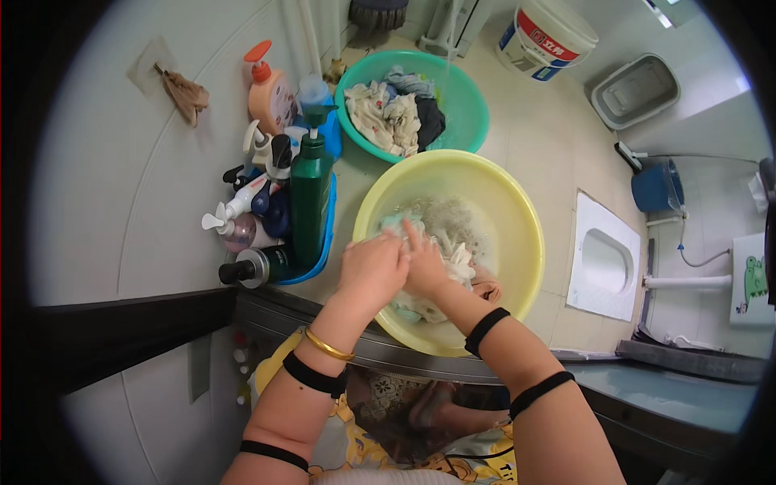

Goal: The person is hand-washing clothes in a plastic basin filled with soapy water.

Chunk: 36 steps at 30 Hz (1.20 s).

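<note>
A yellow plastic basin (532, 254) of sudsy water stands before me, with light-coloured wet clothes (459, 260) and a brownish-pink cloth (486, 285) in it. Close together over its left half, my left hand (374, 267) and my right hand (424, 262) grip a pale wet cloth (397, 223), mostly hidden beneath the fingers. Whitish foam (451, 219) floats just beyond them. Behind the yellow basin, a green basin (470, 109) holds cream, grey-blue and black clothes (388, 115), while a thin stream of water (450, 36) falls into it.
At left, a blue basket (327, 242) is crowded with pump bottles, including a tall green bottle (310, 188). A squat toilet (605, 257) lies to the right. Farther back are a white paint bucket (542, 42), a grey bin (636, 91) and a blue bin (658, 187). A dark door track (388, 357) runs under the yellow basin's near edge.
</note>
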{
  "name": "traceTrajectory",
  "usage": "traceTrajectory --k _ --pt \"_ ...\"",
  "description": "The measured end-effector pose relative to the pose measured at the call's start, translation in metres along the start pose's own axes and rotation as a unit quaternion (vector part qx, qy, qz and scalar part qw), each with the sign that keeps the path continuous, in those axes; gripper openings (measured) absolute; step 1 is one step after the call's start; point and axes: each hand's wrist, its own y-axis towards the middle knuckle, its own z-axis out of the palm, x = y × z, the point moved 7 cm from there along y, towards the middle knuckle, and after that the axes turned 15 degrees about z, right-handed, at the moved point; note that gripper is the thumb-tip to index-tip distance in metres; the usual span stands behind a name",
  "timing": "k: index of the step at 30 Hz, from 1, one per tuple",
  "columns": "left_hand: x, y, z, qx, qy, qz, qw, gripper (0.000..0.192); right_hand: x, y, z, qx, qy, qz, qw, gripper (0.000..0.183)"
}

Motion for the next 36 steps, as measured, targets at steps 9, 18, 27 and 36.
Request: traceTrajectory --k 9,18,27,36 --pt "0.006 0.007 0.007 0.022 -0.031 0.005 0.999 0.024 -0.023 0.046 0.047 0.075 -0.134 0.016 0.988 0.07" --pt "0.004 0.005 0.0 0.039 -0.035 -0.019 0.998 0.028 -0.07 0.079 -0.028 0.069 0.348 0.309 0.882 0.05" --pt "0.005 0.007 -0.005 0.01 -0.045 -0.015 0.999 0.028 -0.069 -0.036 -0.098 0.007 0.258 0.043 0.965 0.056" --pt "0.004 0.011 -0.004 0.011 -0.059 -0.014 0.998 0.028 -0.053 -0.026 0.018 0.149 -0.157 0.031 0.976 0.101"
